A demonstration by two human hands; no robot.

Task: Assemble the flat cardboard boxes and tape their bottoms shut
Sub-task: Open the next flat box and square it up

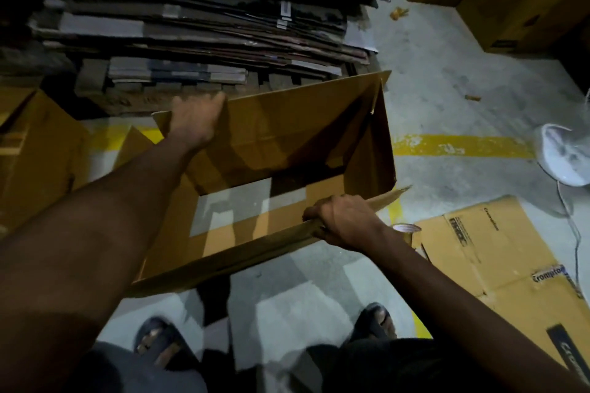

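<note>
Left hand [194,120] gripping far wall, right hand [343,222] clamping near wall of the box [303,124] sitting open-bottomed on the floor [447,89]; pulling both evenly apart should be squaring it without creasing.

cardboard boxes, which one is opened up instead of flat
The plain box that the left hand and right hand grip; the printed box and the stack lie flat.

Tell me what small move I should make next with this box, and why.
Probably tip the cardboard box over so its bottom faces up. The left hand grips its far wall, the right hand its near wall, and it looks spread into shape, but bare floor shows through the bottom, so the flaps look unfolded and untaped.
</note>
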